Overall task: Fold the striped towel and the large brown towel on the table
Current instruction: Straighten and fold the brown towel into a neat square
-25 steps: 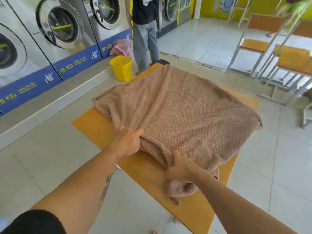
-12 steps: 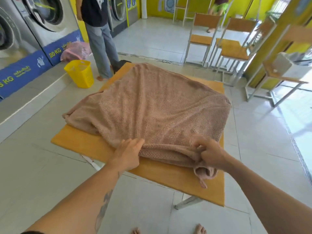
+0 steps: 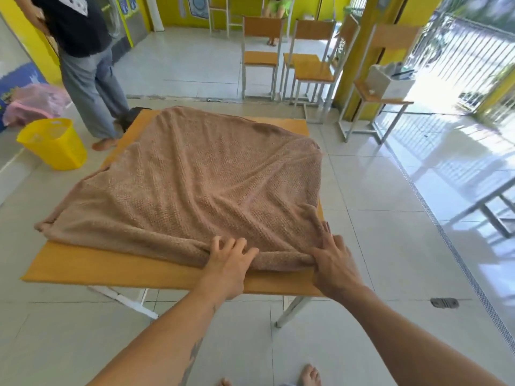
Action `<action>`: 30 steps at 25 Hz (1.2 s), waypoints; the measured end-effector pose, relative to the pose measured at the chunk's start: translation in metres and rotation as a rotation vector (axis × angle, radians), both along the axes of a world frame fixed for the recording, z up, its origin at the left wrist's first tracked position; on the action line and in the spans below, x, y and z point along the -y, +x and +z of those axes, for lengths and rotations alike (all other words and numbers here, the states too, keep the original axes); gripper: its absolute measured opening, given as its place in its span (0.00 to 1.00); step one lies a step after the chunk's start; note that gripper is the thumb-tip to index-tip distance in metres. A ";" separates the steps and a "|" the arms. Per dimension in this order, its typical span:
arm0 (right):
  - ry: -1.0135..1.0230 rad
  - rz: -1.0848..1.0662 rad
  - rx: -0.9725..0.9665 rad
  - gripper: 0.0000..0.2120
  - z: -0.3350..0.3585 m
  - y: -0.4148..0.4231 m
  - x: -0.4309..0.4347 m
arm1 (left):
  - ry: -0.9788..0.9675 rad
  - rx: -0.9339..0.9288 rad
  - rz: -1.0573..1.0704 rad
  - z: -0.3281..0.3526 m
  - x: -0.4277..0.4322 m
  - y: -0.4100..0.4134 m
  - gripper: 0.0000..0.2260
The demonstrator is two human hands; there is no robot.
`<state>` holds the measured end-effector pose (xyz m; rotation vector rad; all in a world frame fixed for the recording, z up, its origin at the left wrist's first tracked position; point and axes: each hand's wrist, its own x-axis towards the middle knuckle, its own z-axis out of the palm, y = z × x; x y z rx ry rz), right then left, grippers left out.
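Covering most of the counter [image 3: 111,270], the brown towel [image 3: 195,185] lies spread and rumpled. A yellow basket [image 3: 55,147] stands on the floor at 10 o'clock. At 6 o'clock the left hand [image 3: 228,263] bunches the near hem in curled fingers; beside it, the right hand [image 3: 333,260] presses the corner with its fingers straight.

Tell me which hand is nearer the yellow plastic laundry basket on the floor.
Left. The left hand sits on the near edge of the large brown towel, toward the yellow plastic laundry basket; the right hand lies beyond it at the towel's near right corner, farther away.
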<state>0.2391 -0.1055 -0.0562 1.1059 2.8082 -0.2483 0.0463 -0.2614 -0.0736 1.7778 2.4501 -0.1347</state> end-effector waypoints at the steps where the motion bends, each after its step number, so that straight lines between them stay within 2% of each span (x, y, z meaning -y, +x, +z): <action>1: 0.000 -0.011 -0.022 0.12 0.006 0.007 -0.008 | -0.001 0.020 0.006 0.000 -0.004 0.003 0.27; 3: -0.040 -0.048 -0.022 0.08 0.019 0.022 -0.021 | 0.005 0.091 0.025 0.005 -0.011 0.006 0.20; 6: -0.244 -0.006 0.229 0.04 0.038 0.024 -0.024 | -0.008 0.213 0.072 0.019 -0.015 0.009 0.13; 9: -0.312 0.050 0.270 0.03 0.049 0.000 -0.025 | -0.008 0.266 0.119 0.028 -0.007 0.003 0.04; 13: -0.293 0.202 0.212 0.23 0.045 -0.043 0.003 | 0.052 0.288 0.190 0.022 0.019 -0.021 0.11; 15: -0.303 0.251 0.162 0.28 0.038 -0.066 0.024 | 0.079 0.254 0.224 0.014 0.041 -0.033 0.12; 17: -0.320 0.301 0.150 0.26 0.030 -0.087 0.042 | 0.139 0.192 0.273 0.005 0.066 -0.045 0.12; 20: -0.317 0.381 0.186 0.16 0.015 -0.106 0.067 | 0.253 0.130 0.363 -0.002 0.099 -0.063 0.13; 22: -0.302 0.390 0.171 0.10 0.006 -0.117 0.080 | 0.337 0.105 0.495 -0.003 0.116 -0.079 0.15; 24: -0.307 0.362 0.116 0.10 0.001 -0.130 0.091 | 0.389 0.118 0.674 -0.002 0.131 -0.098 0.15; 27: -0.328 0.381 0.063 0.11 -0.001 -0.161 0.109 | 0.383 0.191 0.856 -0.002 0.150 -0.136 0.16; 30: -0.329 0.379 0.038 0.07 -0.005 -0.189 0.130 | 0.316 0.224 0.799 -0.008 0.160 -0.167 0.20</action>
